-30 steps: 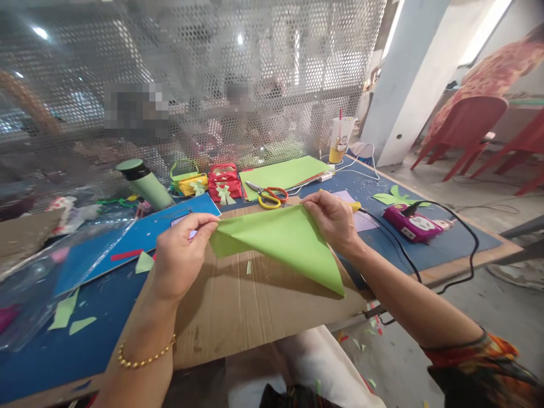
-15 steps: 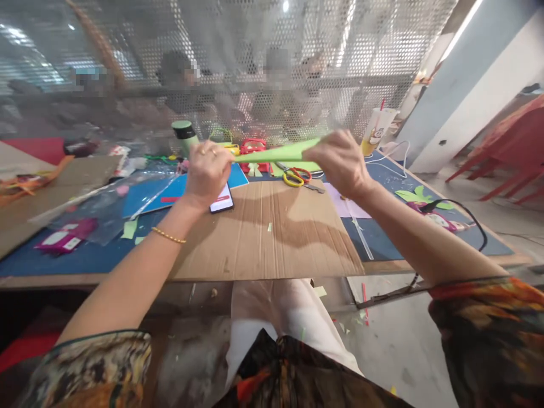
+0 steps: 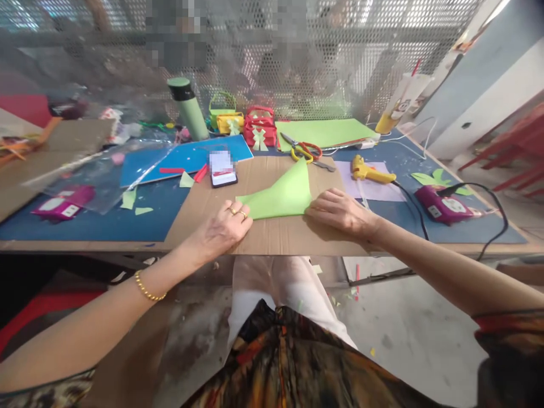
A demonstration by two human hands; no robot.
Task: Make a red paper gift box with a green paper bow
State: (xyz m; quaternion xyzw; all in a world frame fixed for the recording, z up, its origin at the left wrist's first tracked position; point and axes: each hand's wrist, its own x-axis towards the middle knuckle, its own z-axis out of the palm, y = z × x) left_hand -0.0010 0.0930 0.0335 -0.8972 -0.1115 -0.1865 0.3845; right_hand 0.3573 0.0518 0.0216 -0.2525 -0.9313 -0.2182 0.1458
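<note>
A light green sheet of paper (image 3: pixel 278 195) lies bent on a cardboard sheet (image 3: pixel 263 241), its far corner raised. My left hand (image 3: pixel 229 224), with rings on its fingers, is closed on the paper's left end. At the right end, my right hand (image 3: pixel 342 212) has its fingers pressed together on the paper's lower corner. Both hands rest low over the cardboard. Just beyond the paper lie scissors (image 3: pixel 304 152) with yellow and orange handles. A phone (image 3: pixel 223 169) lies behind my left hand.
A yellow glue gun (image 3: pixel 369 170) lies on lilac paper at the right, its cord running to a purple power socket (image 3: pixel 444 204). Small red paper bags (image 3: pixel 260 127), a green bottle (image 3: pixel 189 110) and a drink cup (image 3: pixel 402 105) stand at the back.
Both hands have come down and nearer to me, bringing the green paper from the air onto the cardboard. The view has tilted, and the glue gun now shows.
</note>
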